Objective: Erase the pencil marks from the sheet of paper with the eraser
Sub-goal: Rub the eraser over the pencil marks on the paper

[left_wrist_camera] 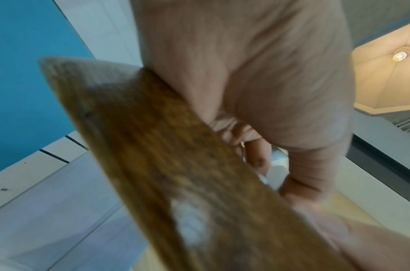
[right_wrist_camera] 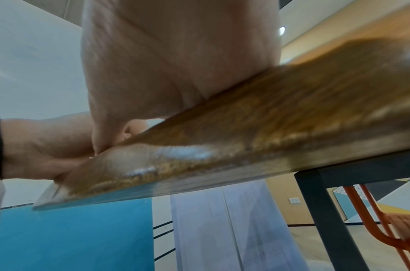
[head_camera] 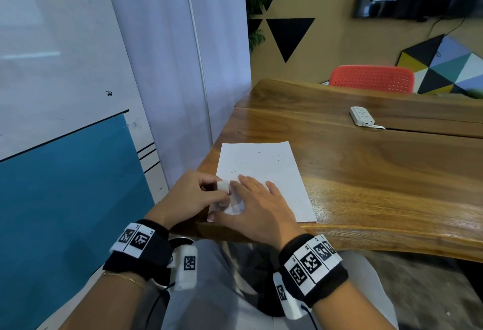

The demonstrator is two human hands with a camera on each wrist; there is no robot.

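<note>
Wooden table [head_camera: 366, 173] carries the paper [head_camera: 264, 173] at its near-left corner. Left hand [head_camera: 193, 194] pinches what looks like the eraser [head_camera: 223, 186] at the paper's left edge; right hand [head_camera: 258, 204] presses it flat, fingers straight. Rubbing underway; next, reach the 2 or more stray marks further up.

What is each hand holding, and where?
The left hand pinches a white eraser by its near end, between thumb and fingers. The right hand holds nothing; it lies flat on the paper.

wooden table [head_camera: 366, 173], white power strip [head_camera: 362, 116] on it, red chair [head_camera: 371, 79] behind
</note>
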